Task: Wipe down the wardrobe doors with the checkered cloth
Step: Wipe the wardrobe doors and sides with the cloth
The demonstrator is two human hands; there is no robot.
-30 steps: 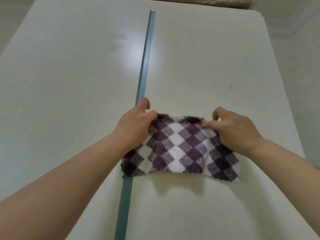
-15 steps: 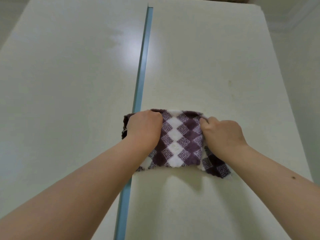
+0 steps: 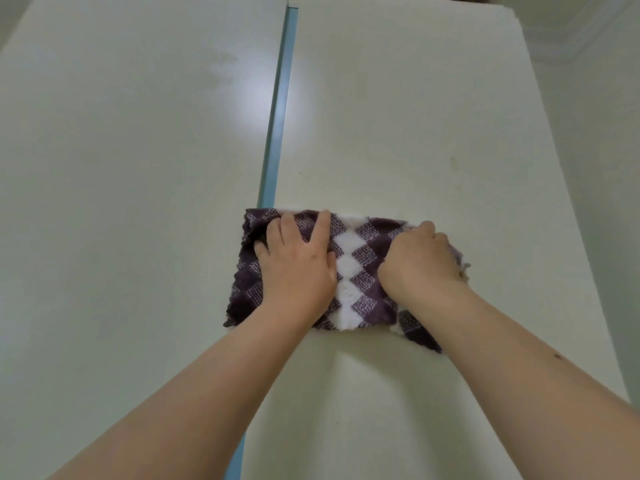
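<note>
Checkered cloth (image 3: 363, 271) — L hand (image 3: 298, 268) now flat, R hand (image 3: 419, 261) still gripping.

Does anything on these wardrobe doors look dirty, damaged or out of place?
Two small things. The right door has a faint yellowish spot above the cloth, and the left door shows a dull smudge beside the light glare. No damage shows.
</note>
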